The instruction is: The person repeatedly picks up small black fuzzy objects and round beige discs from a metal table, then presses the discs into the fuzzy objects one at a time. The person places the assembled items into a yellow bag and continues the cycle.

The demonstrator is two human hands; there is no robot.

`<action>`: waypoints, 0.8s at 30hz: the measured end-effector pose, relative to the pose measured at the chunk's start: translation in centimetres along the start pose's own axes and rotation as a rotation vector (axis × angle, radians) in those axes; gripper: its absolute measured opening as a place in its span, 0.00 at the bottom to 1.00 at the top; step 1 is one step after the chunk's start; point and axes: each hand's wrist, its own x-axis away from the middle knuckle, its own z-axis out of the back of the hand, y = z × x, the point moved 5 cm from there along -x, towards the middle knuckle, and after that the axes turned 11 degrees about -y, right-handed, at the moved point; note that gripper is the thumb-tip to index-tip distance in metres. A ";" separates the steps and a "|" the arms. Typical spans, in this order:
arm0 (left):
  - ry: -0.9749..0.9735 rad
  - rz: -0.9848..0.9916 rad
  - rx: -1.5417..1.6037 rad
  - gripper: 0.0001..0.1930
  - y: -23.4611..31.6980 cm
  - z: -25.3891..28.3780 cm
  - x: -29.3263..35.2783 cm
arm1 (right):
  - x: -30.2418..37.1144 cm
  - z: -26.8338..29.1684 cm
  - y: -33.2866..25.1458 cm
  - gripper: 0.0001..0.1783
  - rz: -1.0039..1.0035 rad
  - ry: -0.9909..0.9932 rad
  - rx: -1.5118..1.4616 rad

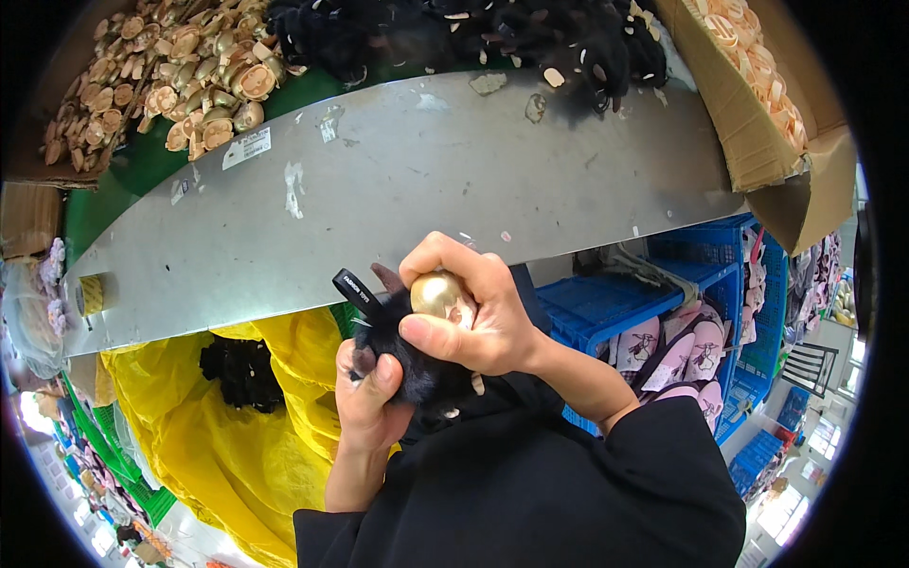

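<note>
In front of my chest, off the near edge of the table, my left hand [367,402] grips a small black plush toy [421,374] with a black ribbon loop [354,289] and brownish ears. My right hand [483,317] is closed round a shiny gold rounded plastic piece [438,294], pressed against the upper side of the plush. Its thumb lies across the toy's top. How far the gold piece sits inside the plush cannot be seen behind my fingers.
A grey metal table [398,180] curves ahead. On it lie gold plastic pieces [213,80] at left and black plush pieces [473,38] behind. A cardboard box [757,142] stands at right. Below are a yellow bag [180,407] and blue crates [606,303]. A tape roll [91,294] sits at left.
</note>
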 end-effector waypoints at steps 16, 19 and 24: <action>0.000 -0.041 0.088 0.26 -0.2 0.1 -0.6 | -1.1 -0.4 1.6 0.15 -0.163 -0.027 -0.037; -0.068 -0.024 0.075 0.24 0.0 -0.1 -0.3 | -1.3 -0.8 1.4 0.15 -0.172 -0.024 -0.072; -0.112 0.006 -0.071 0.25 1.0 -1.5 -1.1 | -1.1 -0.9 1.9 0.16 -0.123 0.086 -0.055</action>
